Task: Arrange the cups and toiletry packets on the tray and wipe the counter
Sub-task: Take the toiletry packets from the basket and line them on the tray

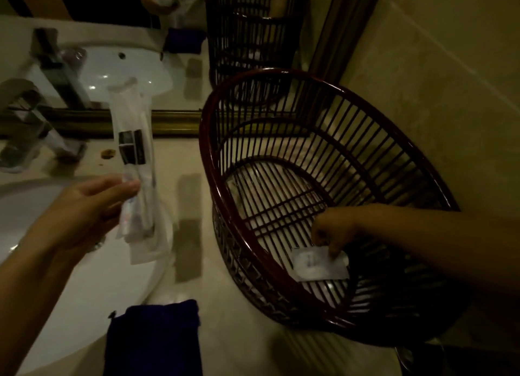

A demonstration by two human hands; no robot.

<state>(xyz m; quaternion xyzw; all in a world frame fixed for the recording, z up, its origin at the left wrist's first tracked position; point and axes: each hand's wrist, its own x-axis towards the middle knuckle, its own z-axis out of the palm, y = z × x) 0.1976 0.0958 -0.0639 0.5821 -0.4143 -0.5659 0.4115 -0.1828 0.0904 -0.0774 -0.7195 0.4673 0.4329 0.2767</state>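
My left hand point(84, 206) holds up long clear toiletry packets point(135, 161) with a black label, above the sink's edge. To the right stands a dark red slatted basket tray point(213, 184) on the counter. My right hand point(334, 229) reaches into the basket's near end and pinches a small white sachet point(315, 265) lying against the slats. No cups show in this view.
A white sink point(84, 285) lies at the left with a chrome tap point(25, 122) behind it. A dark blue cloth point(154, 339) lies on the counter's front edge. The mirror point(180, 65) stands behind and a tiled wall point(450, 94) at right. Crumbs point(108, 153) lie near the tap.
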